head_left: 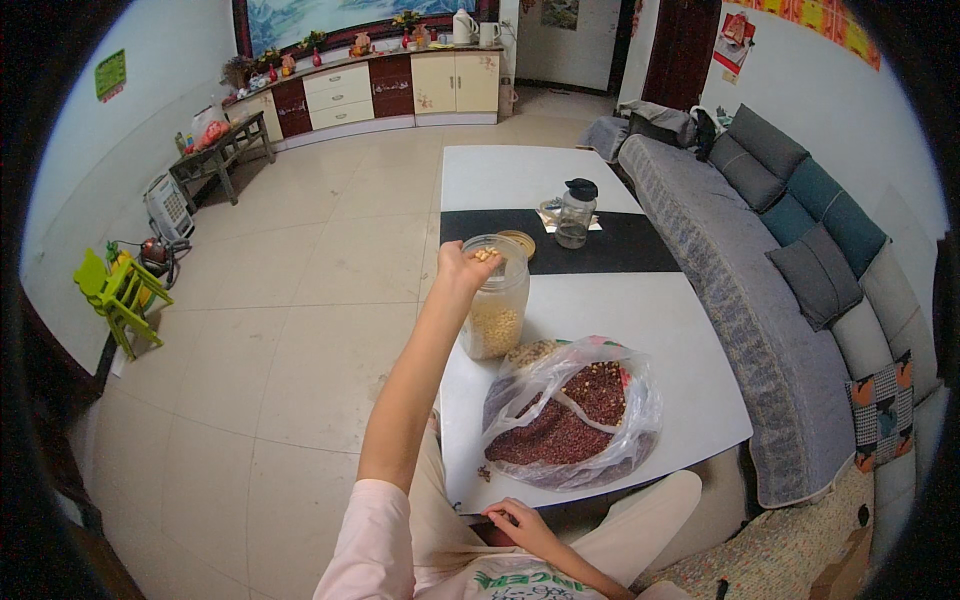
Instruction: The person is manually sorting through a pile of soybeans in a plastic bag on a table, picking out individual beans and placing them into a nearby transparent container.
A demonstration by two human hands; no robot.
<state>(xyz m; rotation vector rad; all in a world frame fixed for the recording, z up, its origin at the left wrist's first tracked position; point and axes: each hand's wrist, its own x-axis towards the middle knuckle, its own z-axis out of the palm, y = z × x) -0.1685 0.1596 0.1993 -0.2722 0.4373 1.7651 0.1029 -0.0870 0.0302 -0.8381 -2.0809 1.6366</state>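
My left hand (pixel 466 266) reaches to the mouth of a clear plastic jar (pixel 510 305), cupped round a small heap of pale yellow beans (pixel 486 255). More yellow beans (pixel 494 328) fill the jar's lower part. A yellowish round lid (pixel 517 243) lies behind the jar. Nearer to me, a clear plastic bag (pixel 640 420) stands open, holding dark red beans (pixel 545 437) with some pale ones scattered on top. Low over my lap, by the table's front edge, my right hand (pixel 518 524) rests with fingers loosely bent and apart; nothing shows in it.
The white table (pixel 690 370) has a black band across it, where a dark-lidded water jug (pixel 576 215) stands. Pale contents in another bag (pixel 533 352) sit between jar and bean bag. A grey sofa (pixel 720 270) runs along the right. A green child's chair (pixel 122 297) stands far left.
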